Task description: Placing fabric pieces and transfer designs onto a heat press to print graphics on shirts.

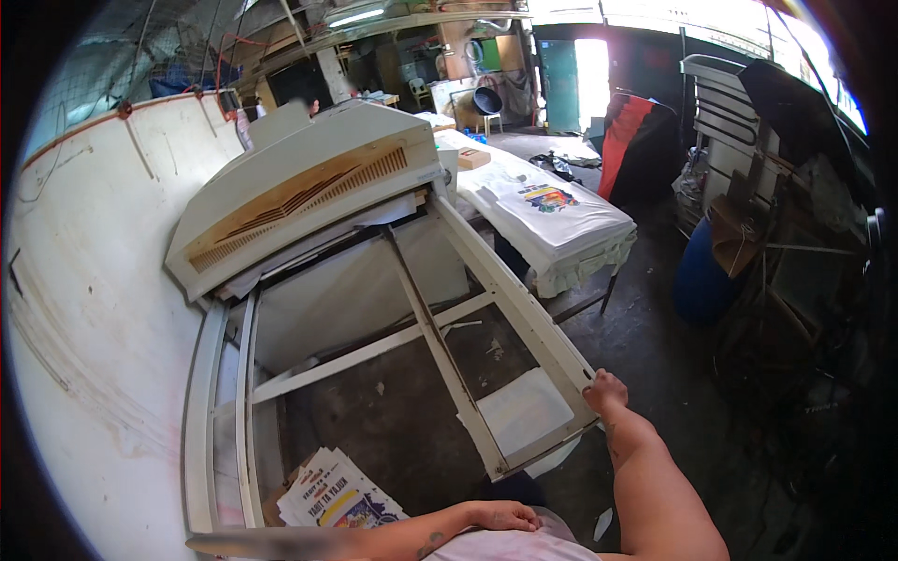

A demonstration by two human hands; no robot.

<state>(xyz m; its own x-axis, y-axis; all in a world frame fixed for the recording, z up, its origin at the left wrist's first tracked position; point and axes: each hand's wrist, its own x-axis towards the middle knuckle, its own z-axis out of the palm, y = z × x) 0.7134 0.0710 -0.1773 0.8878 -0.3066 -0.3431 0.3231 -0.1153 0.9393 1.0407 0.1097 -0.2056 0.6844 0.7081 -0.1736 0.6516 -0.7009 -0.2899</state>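
A long pale metal frame (524,323) with crossbars runs out from a large cream machine housing (299,201) with a rusty slotted vent. At the frame's near right corner, my right hand (606,391) is closed round the outer rail. My left hand (505,516) lies curled against my light shirt (524,547); whatever its fingers hold, if anything, is hidden. Below the frame's near left end is a stack of printed white sheets (337,494), partly covered by my left forearm. A white sheet (526,411) shows beneath the frame's right bay.
Beyond the frame stands a table (610,292) piled with white printed cloth (543,201) and a small cardboard box (473,158). A white panel (103,309) borders the left. At right are a blue drum (703,276), stacked clutter and a red-and-black covered object (641,150).
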